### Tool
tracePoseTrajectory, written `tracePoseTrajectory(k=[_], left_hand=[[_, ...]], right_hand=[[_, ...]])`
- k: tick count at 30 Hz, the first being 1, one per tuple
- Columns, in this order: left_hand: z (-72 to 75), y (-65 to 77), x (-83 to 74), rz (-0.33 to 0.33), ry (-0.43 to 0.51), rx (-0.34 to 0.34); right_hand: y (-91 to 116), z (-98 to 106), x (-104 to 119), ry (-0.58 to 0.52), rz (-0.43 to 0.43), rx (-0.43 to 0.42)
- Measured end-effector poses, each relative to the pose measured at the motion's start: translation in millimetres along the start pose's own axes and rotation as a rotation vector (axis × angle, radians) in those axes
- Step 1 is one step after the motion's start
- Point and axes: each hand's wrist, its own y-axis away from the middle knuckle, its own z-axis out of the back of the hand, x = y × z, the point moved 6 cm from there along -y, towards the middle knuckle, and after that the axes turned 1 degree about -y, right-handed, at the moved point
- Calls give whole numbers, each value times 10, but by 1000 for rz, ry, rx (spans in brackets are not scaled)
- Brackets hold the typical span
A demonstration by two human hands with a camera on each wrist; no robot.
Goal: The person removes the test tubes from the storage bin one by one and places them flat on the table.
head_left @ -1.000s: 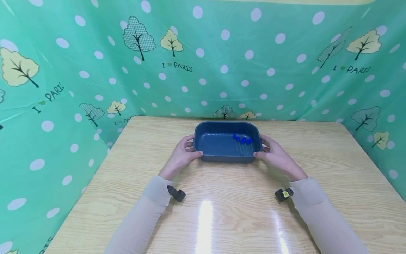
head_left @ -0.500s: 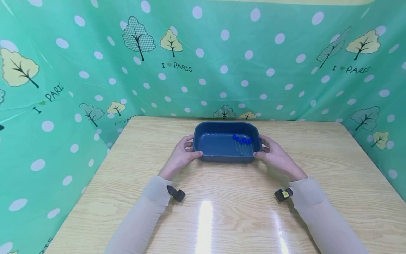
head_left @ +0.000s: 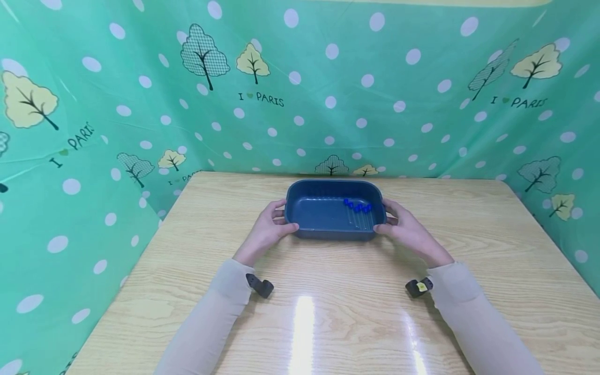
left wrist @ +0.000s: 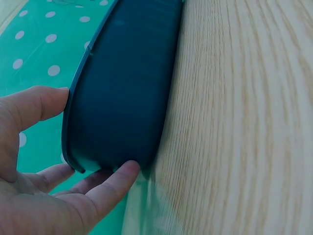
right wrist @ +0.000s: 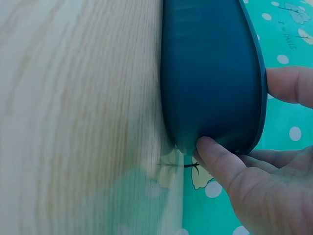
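Note:
A dark blue rectangular plastic tub (head_left: 319,213) with rounded corners sits upright on the table toward its far side. My left hand (head_left: 267,229) grips its left end, thumb at the rim and fingers along the end wall. At the opposite end, my right hand (head_left: 405,229) holds it the same way. In the left wrist view the fingertips (left wrist: 128,169) touch the tub's wall low down; the right wrist view shows similar fingertips (right wrist: 205,143). Inside the tub, on its right side, lie several thin sticks with bright blue heads (head_left: 358,208); their kind is too small to tell.
The wood-grain table (head_left: 347,281) reflects bright light strips near its front. A green dotted curtain (head_left: 300,94) with tree prints hangs behind the table and at both sides. Small black devices (head_left: 265,288) are strapped at both wrists.

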Motion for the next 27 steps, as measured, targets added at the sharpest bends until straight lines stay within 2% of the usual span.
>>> tracePoseTrajectory(k=[15, 27], left_hand=[[23, -2, -22, 11, -5, -10], [73, -10, -148, -55, -44, -57]], right_hand=[[0, 9, -2, -16, 2, 9], [12, 5, 18, -21, 0, 25]])
